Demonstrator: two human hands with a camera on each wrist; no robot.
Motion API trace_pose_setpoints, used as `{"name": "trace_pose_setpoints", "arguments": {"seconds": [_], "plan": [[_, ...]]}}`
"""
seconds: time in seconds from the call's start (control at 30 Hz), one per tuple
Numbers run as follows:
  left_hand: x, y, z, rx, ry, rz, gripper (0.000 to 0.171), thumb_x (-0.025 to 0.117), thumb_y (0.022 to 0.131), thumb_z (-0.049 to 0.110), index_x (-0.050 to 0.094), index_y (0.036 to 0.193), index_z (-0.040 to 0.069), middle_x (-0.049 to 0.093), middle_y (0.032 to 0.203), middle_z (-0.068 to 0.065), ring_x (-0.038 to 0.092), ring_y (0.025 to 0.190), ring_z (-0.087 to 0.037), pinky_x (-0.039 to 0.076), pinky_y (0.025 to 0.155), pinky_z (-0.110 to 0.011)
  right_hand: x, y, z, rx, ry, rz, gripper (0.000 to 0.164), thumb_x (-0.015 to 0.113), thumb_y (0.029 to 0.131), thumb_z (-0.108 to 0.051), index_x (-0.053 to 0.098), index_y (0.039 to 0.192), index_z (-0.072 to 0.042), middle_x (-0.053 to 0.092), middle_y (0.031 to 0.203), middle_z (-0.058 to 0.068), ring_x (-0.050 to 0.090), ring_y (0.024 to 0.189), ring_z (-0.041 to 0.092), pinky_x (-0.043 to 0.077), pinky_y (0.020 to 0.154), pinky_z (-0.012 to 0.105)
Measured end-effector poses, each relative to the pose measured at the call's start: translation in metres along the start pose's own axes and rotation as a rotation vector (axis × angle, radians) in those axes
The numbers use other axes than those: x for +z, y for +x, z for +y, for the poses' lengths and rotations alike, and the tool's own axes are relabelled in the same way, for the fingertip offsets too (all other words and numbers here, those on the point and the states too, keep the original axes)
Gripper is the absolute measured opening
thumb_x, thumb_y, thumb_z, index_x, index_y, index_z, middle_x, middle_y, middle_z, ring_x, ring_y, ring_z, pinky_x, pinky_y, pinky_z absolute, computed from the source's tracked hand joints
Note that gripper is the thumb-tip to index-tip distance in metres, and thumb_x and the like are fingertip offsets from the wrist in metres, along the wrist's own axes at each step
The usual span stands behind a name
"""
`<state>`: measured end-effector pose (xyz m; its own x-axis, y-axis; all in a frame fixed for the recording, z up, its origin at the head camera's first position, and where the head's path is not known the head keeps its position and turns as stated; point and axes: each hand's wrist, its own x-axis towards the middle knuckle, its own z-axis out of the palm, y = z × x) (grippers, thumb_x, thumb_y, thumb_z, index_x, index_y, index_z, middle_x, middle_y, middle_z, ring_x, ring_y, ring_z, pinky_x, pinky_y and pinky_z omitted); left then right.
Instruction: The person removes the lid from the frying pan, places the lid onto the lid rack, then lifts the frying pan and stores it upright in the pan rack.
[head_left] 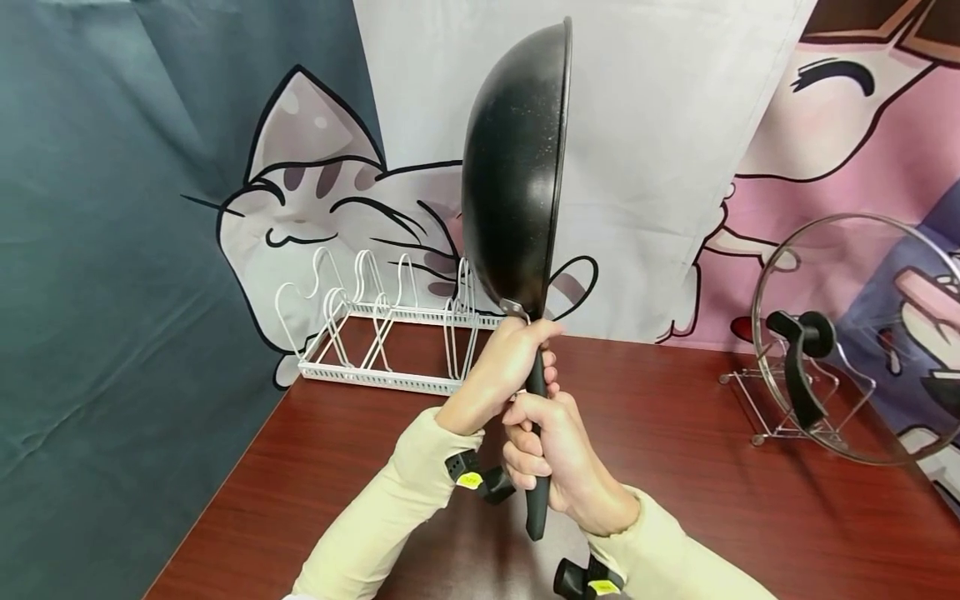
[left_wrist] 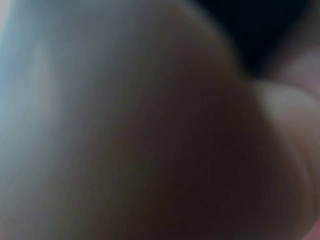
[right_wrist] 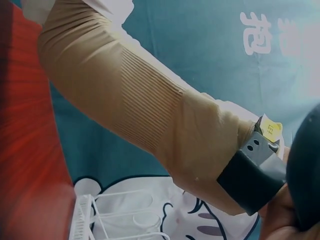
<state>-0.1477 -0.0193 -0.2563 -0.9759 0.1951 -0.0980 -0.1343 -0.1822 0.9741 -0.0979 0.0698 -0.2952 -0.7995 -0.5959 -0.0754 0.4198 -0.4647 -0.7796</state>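
A black wok (head_left: 513,167) is held upright on its side, its dark outer curve facing left and its rim facing right. Its black handle (head_left: 537,500) points down toward me. My left hand (head_left: 506,362) grips the handle close to the wok's body, thumb across the top. Just below it, my right hand (head_left: 551,454) wraps its fingers round the handle's middle. The two hands touch or nearly touch. Blurred skin fills most of the left wrist view. The right wrist view shows mainly the left sleeve (right_wrist: 150,105) and a wrist camera (right_wrist: 255,170).
A white wire rack (head_left: 382,382) with upright loops stands on the red-brown table (head_left: 660,417) behind the hands, at left. To the right, a glass lid (head_left: 806,367) with a black knob leans in a small metal stand (head_left: 757,417). Printed cloth (head_left: 637,150) hangs behind the table.
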Motion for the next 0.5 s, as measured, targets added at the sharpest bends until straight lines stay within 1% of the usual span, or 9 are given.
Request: {"name": "trace_pose_setpoints", "arguments": {"seconds": [0.17,0.37,0.5], "plan": [[-0.0035,-0.0025,0.003,0.004,0.004,0.009,0.025,0.051,0.086,0.014,0.042,0.065,0.005,0.041,0.049,-0.003,0.045,0.039,-0.013,0.046,0.043,-0.025,0.0053,0.0013,0.0003,0.006,-0.013,0.018,0.028,0.04,0.077,-0.001,0.032,0.052,-0.012,0.028,0.041,-0.007,0.028,0.029,0.003,0.027,0.03,0.02],[-0.0073,-0.0034,0.0014,0.008,0.012,0.009,0.029,0.05,0.087,0.015,0.04,0.062,0.006,0.041,0.048,-0.003,0.044,0.039,-0.013,0.047,0.044,-0.025,0.0072,0.0026,0.0015,0.02,-0.02,0.023,0.029,0.04,0.077,-0.001,0.032,0.051,-0.012,0.027,0.04,-0.007,0.027,0.029,0.003,0.027,0.03,0.02],[-0.0092,-0.0036,-0.0001,-0.005,-0.009,0.008,0.028,0.05,0.086,0.014,0.038,0.062,0.006,0.039,0.048,-0.003,0.044,0.039,-0.013,0.046,0.044,-0.025,0.0063,0.0036,0.0035,0.03,-0.013,0.027,0.029,0.04,0.076,-0.002,0.032,0.05,-0.013,0.027,0.04,-0.008,0.027,0.029,0.003,0.027,0.03,0.02]]}}
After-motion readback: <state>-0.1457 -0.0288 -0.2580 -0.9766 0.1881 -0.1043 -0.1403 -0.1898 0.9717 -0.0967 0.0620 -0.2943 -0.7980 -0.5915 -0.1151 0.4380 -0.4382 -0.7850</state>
